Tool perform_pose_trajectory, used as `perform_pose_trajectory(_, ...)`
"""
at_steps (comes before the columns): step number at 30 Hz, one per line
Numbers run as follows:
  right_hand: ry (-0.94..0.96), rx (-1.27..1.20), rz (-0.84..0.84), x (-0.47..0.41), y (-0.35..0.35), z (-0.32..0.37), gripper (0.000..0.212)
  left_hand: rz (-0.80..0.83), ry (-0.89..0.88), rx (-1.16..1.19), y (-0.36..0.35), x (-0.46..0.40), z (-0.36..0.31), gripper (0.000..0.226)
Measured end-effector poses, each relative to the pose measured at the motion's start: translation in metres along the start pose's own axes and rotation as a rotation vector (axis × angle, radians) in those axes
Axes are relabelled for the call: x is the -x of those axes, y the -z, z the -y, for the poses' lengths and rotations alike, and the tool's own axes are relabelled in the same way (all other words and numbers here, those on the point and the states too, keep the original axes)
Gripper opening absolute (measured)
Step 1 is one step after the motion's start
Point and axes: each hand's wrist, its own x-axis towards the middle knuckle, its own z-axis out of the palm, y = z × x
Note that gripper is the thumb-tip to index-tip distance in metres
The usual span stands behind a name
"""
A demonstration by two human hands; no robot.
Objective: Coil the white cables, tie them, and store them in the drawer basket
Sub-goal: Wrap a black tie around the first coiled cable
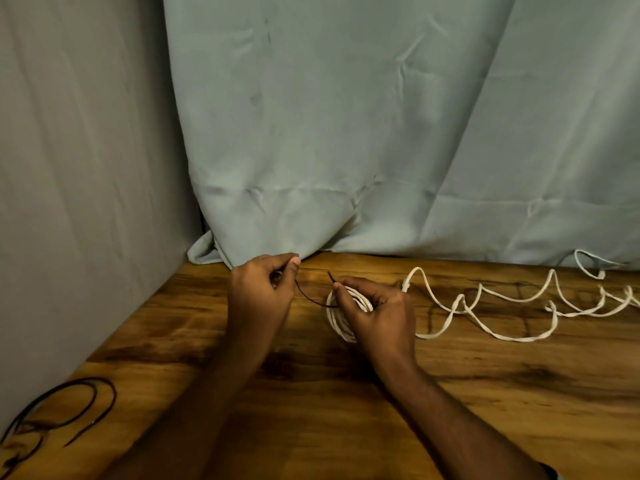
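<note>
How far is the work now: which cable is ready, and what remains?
Done: one white cable is wound into a coil. In hand: the right hand holds that coil while the left hand pinches a dark tie running to it; no knot shows yet. Left: the loose white cable lies uncoiled on the table. No drawer basket is in view.

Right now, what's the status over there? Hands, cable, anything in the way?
Left hand pinching dark tie. Right hand gripping coiled white cable and tie's other end. Second white cable loose on table. Nothing blocking.
</note>
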Motion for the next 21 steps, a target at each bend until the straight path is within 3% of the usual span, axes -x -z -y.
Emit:
perform_pose_trajectory(2, 0.09, 0.07, 0.018, 0.001, 0.0, 0.002, 0.022, 0.02, 0.036, 0.026, -0.003, 0.002, -0.002, 0.014)
perform_pose_trajectory(6, 0.196, 0.191, 0.035, 0.002, 0.0, 0.005, 0.026, 0.102, 0.395, 0.357, -0.014, 0.006, -0.005, 0.011)
perform_pose_trajectory(8, 0.221, 0.212, 0.047, 0.002, 0.0, 0.005, 0.026, 0.127, 0.476, 0.424, -0.018, 0.008, -0.004, 0.013)
perform_pose_trajectory(21, 0.235, 0.291, 0.091, 0.001, -0.002, 0.004, 0.034, 0.182, 0.48, 0.424, -0.026, 0.012, 0.002, 0.019)
